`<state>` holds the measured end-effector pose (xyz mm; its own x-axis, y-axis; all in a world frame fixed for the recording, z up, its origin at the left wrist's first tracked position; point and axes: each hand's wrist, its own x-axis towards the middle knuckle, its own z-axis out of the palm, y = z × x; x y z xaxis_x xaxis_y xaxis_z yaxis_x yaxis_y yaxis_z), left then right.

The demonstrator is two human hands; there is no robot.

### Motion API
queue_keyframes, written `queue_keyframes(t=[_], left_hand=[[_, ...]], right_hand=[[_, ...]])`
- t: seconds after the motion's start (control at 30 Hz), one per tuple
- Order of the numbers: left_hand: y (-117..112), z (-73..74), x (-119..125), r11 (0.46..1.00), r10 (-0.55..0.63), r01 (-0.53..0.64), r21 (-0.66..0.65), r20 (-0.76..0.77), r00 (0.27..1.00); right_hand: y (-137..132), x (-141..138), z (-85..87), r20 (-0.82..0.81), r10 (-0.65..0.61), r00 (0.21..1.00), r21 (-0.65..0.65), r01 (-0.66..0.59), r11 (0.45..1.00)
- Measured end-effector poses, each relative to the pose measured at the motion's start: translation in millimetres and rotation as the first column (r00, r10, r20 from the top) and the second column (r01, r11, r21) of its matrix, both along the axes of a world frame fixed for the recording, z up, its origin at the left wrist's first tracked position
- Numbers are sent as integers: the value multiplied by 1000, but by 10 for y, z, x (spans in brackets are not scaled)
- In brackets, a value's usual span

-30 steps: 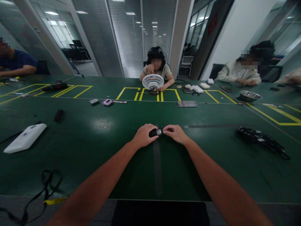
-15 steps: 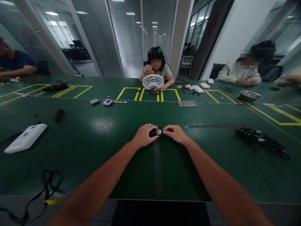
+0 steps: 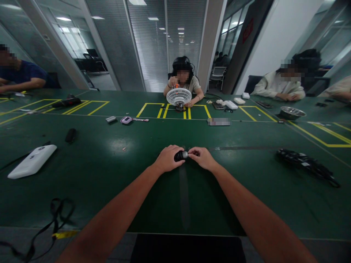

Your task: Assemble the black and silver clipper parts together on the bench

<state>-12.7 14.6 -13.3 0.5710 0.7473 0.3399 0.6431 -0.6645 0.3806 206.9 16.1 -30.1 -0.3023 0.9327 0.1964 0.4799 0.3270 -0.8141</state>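
Note:
My left hand (image 3: 170, 159) is wrapped round a short black cylinder (image 3: 178, 156) lying sideways just above or on the green table, and most of its body is hidden behind the palm. A silver-grey end (image 3: 185, 155) sticks out of it to the right. At that end, the thumb and forefinger of my right hand (image 3: 202, 157) are pinched together, touching or nearly touching the tip. Whatever small thing lies between those fingertips is too small to make out.
On the green table (image 3: 115, 197), a white device (image 3: 32, 160) and a small black case (image 3: 70, 135) lie left. A folded dark umbrella (image 3: 307, 164) lies right, a metal bowl (image 3: 292, 112) farther back. Opposite, a person handles a white fan (image 3: 179, 96); others sit both sides.
My right hand has shifted slightly left, its fingertips closer to the silver-grey end. My left hand keeps its hold on the cylinder. The whole view has moved a little.

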Motion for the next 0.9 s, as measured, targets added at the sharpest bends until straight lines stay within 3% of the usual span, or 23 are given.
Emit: queue_keyframes(t=[0.23, 0.5, 0.7, 0.9], left_hand=[[53, 10, -42, 998, -40, 35, -57, -96, 995], [68, -5, -75, 993, -8, 13, -121, 39, 999], [1, 85, -53, 994, 62, -33, -101, 302, 951], [-86, 108, 156, 974, 171, -46, -221, 589, 790]], right_hand=[[-17, 17, 49, 5, 16, 1000, -31, -16, 999], [-31, 13, 135, 19, -35, 999, 39, 34, 999], [-87, -65, 216, -260, -87, 962, -33, 81, 996], [-183, -246, 299, -583, -110, 805, -136, 36, 990]])
